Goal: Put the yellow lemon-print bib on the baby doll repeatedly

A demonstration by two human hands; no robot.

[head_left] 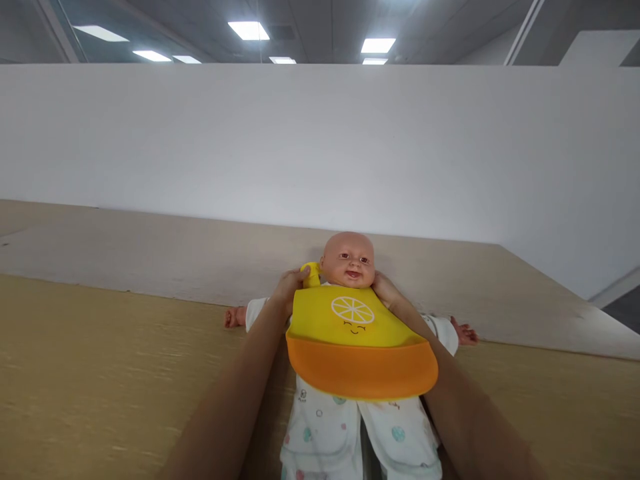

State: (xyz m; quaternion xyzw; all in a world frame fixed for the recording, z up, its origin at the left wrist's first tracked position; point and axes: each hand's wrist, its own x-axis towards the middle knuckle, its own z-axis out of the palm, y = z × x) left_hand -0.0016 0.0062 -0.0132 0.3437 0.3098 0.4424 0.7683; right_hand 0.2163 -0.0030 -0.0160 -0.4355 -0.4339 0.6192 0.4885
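Observation:
A baby doll [350, 260] lies on its back, head toward the white wall, arms spread to both sides. Over its chest is a yellow silicone bib [320, 310] with a citrus-slice print and an orange catch pocket [360, 367]. At the doll's neck, my left hand [289, 288] pinches the bib's yellow strap [313, 275] between thumb and fingers. My right hand [386, 290] is on the other side of the neck, against the doll's head. Its fingertips are hidden behind the neck, so whether they grip the bib's other end cannot be seen.
The doll rests on a light wooden surface [125, 347] with a paler board strip [175, 247] along the back. A white wall [300, 147] rises behind it. Patterned white trousers [325, 427] cover the doll's legs, which extend toward me.

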